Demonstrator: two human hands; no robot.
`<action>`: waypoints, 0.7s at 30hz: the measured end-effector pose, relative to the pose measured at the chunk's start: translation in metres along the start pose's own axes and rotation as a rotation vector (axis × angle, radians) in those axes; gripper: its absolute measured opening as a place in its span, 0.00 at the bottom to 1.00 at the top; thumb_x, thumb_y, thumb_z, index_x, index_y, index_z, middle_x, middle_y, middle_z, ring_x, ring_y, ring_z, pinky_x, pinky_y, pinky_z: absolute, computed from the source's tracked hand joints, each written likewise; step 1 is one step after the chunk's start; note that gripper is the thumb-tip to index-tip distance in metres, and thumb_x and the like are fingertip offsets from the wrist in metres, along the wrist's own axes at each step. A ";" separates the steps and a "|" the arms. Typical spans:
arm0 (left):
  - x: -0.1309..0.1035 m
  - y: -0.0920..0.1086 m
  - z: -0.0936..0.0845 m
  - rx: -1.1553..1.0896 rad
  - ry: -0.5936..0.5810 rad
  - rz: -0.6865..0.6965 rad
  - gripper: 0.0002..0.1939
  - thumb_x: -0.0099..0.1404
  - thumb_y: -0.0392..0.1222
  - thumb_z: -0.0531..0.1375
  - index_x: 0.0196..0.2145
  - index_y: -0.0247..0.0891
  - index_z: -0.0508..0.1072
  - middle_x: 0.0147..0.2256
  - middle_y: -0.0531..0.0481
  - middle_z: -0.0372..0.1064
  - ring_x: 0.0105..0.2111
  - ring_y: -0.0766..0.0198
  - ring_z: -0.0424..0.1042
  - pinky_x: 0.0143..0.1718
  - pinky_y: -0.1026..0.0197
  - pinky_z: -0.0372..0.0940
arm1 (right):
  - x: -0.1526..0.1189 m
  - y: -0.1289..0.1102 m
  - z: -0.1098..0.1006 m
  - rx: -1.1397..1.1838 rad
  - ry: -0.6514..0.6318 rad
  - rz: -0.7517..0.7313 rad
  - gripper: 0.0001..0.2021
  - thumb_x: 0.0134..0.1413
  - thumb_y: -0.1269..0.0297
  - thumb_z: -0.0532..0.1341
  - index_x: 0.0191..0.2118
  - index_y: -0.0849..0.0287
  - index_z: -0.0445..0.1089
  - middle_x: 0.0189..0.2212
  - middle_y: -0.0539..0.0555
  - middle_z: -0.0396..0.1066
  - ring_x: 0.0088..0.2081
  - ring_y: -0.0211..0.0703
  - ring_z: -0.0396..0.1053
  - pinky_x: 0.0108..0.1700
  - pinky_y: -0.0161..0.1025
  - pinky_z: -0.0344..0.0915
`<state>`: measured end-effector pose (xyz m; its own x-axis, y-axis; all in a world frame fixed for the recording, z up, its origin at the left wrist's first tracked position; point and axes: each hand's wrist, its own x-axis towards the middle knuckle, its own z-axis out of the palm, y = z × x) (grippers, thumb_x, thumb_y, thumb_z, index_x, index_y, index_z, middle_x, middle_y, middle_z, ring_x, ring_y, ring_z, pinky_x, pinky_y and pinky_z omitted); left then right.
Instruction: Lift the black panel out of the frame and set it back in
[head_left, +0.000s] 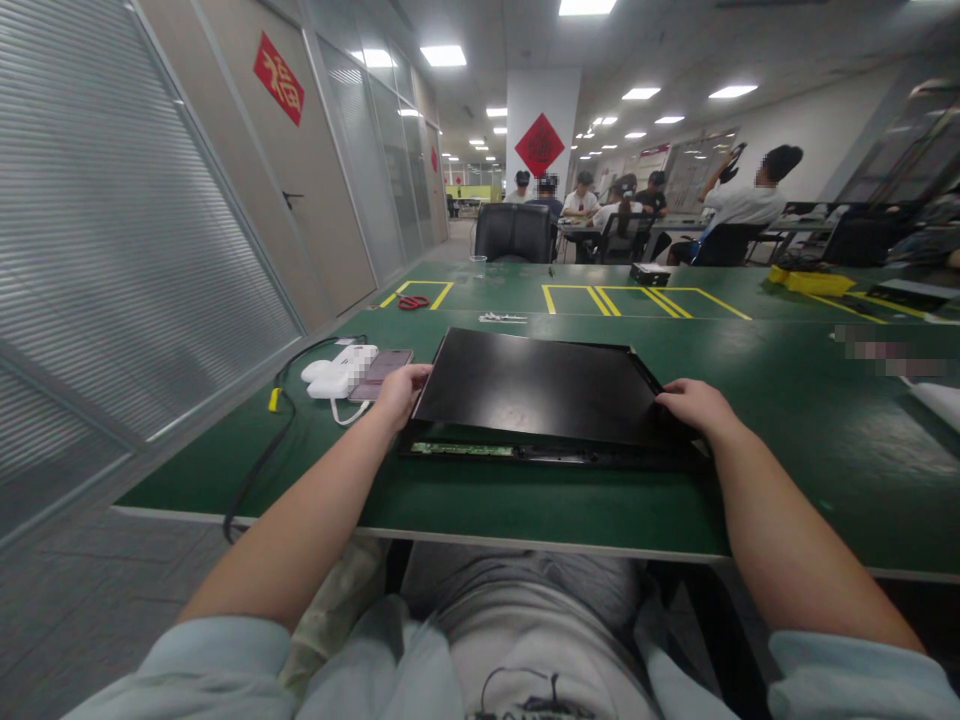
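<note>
A black flat display panel (536,385) lies before me, its near edge lifted above a black casing (615,457). Along the casing's near side a strip of green circuit board (461,450) shows in the gap. My left hand (403,395) is closed on the panel's left edge, its fingertips partly hidden. At the right edge, my right hand (697,405) pinches the panel between thumb and fingers. The casing's inside is mostly covered by the panel.
Left of the panel are a phone (382,372), a white power adapter (341,370) and a black cable (281,430). Red scissors (412,302) and small white pieces (502,318) lie farther back on the green table (750,350). Several people sit at tables beyond.
</note>
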<state>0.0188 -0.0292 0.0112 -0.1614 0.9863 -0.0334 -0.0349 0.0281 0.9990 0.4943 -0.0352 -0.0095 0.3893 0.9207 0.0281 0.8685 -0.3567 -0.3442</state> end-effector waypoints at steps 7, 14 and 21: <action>-0.007 0.000 0.001 0.020 -0.087 -0.049 0.16 0.44 0.43 0.74 0.30 0.37 0.77 0.27 0.49 0.79 0.29 0.56 0.79 0.35 0.57 0.74 | -0.001 -0.001 0.000 0.020 -0.006 0.005 0.20 0.54 0.57 0.63 0.50 0.59 0.80 0.46 0.63 0.79 0.46 0.58 0.77 0.45 0.46 0.72; -0.009 -0.001 -0.001 0.074 -0.120 -0.057 0.21 0.42 0.41 0.77 0.33 0.37 0.76 0.27 0.50 0.78 0.27 0.58 0.78 0.36 0.56 0.73 | 0.002 0.001 0.001 0.043 0.006 0.010 0.19 0.51 0.58 0.64 0.48 0.58 0.81 0.43 0.62 0.80 0.44 0.57 0.78 0.44 0.46 0.72; -0.004 -0.005 -0.004 0.085 -0.167 0.012 0.28 0.35 0.51 0.79 0.32 0.37 0.78 0.32 0.47 0.79 0.34 0.52 0.80 0.42 0.50 0.74 | -0.001 0.000 0.000 0.034 0.006 -0.002 0.20 0.52 0.59 0.63 0.49 0.59 0.81 0.45 0.63 0.80 0.47 0.59 0.77 0.47 0.48 0.72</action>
<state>0.0154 -0.0344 0.0065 0.0052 0.9997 -0.0231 0.0511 0.0228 0.9984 0.4937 -0.0356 -0.0095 0.3898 0.9203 0.0346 0.8584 -0.3495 -0.3755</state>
